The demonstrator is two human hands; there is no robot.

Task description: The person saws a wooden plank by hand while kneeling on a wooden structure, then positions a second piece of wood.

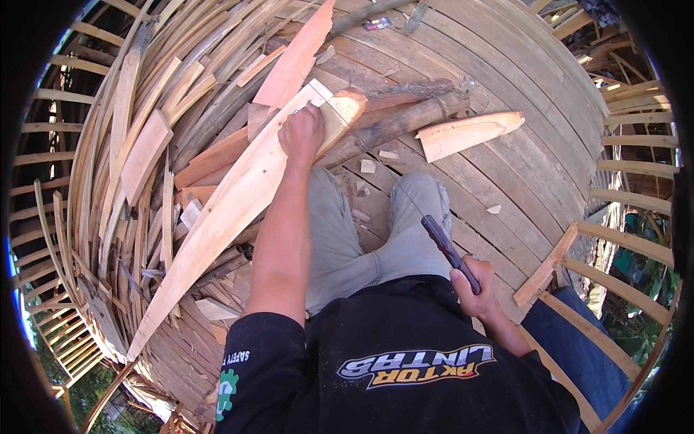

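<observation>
A long pale plank (217,206), tapering toward the lower left, lies slantwise on my left. Its broad upper end rests near the cut, orange-tinged end of a log piece (345,112). My left hand (302,134) is closed on the plank's edge near that upper end; the fingertips are partly hidden. My right hand (475,283) is wrapped around the dark handle of a machete (450,249), held beside my right knee. Its thin blade is seen edge-on, slanting up and left, and is hard to follow against the wood.
Stacked wooden strips (137,145) crowd the left side. A reddish board (295,58) lies beyond the plank, and a round log (405,124) behind my knees. One pale offcut (470,134) lies on the slatted floor (535,181) among small chips. Slatted railings (636,170) curve along the right.
</observation>
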